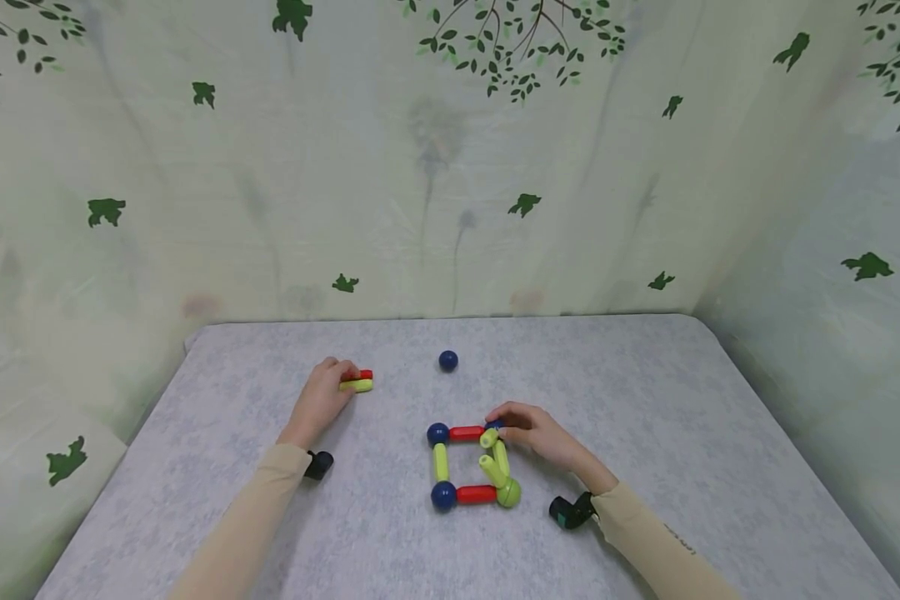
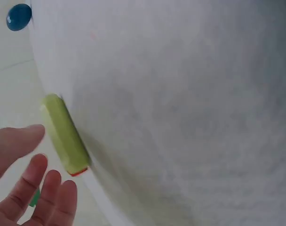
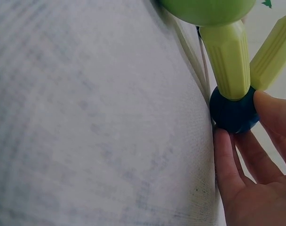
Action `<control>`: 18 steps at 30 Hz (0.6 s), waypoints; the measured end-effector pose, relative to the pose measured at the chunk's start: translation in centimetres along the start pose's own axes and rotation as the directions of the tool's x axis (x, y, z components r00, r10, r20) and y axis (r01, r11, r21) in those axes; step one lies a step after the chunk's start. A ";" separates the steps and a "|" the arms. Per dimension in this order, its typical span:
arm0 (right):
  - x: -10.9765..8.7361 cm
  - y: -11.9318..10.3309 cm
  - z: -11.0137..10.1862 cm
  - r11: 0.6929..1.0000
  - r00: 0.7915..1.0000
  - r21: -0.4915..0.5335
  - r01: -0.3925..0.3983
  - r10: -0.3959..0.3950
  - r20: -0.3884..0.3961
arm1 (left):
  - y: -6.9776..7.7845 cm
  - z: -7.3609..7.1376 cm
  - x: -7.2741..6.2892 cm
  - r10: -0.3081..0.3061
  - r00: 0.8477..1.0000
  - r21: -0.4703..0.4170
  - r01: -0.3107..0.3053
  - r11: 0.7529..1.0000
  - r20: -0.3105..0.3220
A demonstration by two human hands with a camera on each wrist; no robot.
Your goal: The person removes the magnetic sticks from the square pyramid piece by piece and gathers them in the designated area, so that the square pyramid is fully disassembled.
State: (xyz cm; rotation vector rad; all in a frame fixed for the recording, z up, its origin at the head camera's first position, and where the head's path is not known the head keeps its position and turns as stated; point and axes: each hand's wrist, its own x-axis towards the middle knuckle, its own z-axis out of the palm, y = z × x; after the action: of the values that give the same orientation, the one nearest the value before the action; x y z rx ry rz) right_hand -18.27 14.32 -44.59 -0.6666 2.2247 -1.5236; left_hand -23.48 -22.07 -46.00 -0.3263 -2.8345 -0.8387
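Note:
In the head view, a square of magnetic rods and balls lies on the table. Red rods (image 1: 476, 494) form its near and far sides, lime rods (image 1: 440, 462) its left and right. Three corners are dark blue balls (image 1: 444, 496); the near right one is a lime ball (image 1: 508, 492). Extra lime rods rise from both right corners. My right hand (image 1: 540, 433) pinches the far right blue ball (image 3: 233, 110) between thumb and fingers. At the left, my left hand (image 1: 322, 400) is over a loose red rod (image 1: 367, 374) and lime rod (image 2: 65, 134), thumb and fingers apart beside them.
A loose dark blue ball (image 1: 448, 361) sits farther back, beyond the square. The grey table (image 1: 607, 375) ends at a hanging leaf-print cloth (image 1: 390, 208) behind and at both sides. Black wrist cameras (image 1: 570, 512) are strapped to both wrists.

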 end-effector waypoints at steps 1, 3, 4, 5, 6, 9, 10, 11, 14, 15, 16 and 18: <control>0.1 0.1 0.0 1.000 1.000 0.000 -0.001 0.001 0.001 | 0.3 0.0 -0.1 0.018 1.000 -0.018 -0.018 1.000 -0.006; 0.3 0.8 0.0 1.000 1.000 0.007 -0.001 0.001 0.001 | 1.1 0.1 -0.5 0.075 0.997 -0.073 -0.075 0.994 -0.015; 0.4 1.2 0.0 1.000 1.000 0.009 0.000 0.000 0.000 | 1.6 0.2 -0.7 0.114 0.993 -0.109 -0.115 0.987 -0.011; 0.6 1.7 0.0 1.000 1.000 0.009 0.000 0.000 -0.002 | 2.3 0.4 -1.0 0.157 0.988 -0.149 -0.155 0.977 -0.001; 0.7 2.2 0.0 1.000 1.000 0.005 0.003 -0.003 -0.003 | 3.0 0.7 -1.3 0.200 0.980 -0.196 -0.193 0.961 0.016; 1.0 3.4 0.0 1.000 1.000 0.005 0.006 -0.006 -0.004 | 5.5 1.6 -2.5 0.338 0.936 -0.322 -0.291 0.901 0.101; 1.0 3.6 0.0 1.000 1.000 0.005 0.009 -0.009 -0.004 | 6.4 2.0 -2.9 0.380 0.915 -0.357 -0.314 0.880 0.133; 1.0 3.8 0.0 1.000 1.000 0.008 0.013 -0.013 -0.004 | 7.4 2.4 -3.3 0.420 0.893 -0.394 -0.332 0.857 0.161; 1.1 4.0 -0.1 0.999 1.000 0.021 0.031 -0.031 -0.004 | 10.1 3.6 -4.5 0.513 0.826 -0.493 -0.354 0.795 0.234; 1.1 4.1 -0.1 0.999 0.999 0.025 0.037 -0.037 -0.004 | 10.9 4.0 -4.9 0.524 0.812 -0.512 -0.347 0.786 0.256; 1.1 4.1 -0.1 0.999 0.999 0.024 0.042 -0.042 -0.004 | 11.6 4.3 -5.2 0.535 0.799 -0.524 -0.342 0.780 0.274; 1.1 4.0 -0.2 0.999 0.999 0.021 0.047 -0.047 -0.004 | 12.8 5.0 -5.9 0.526 0.792 -0.524 -0.320 0.789 0.310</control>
State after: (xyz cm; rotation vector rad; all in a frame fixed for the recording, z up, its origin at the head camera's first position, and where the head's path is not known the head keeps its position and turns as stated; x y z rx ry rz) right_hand -19.97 15.04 -48.35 -0.7144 2.2073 -1.5700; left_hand -15.06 -9.76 -44.81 -1.3476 -2.6892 -1.4462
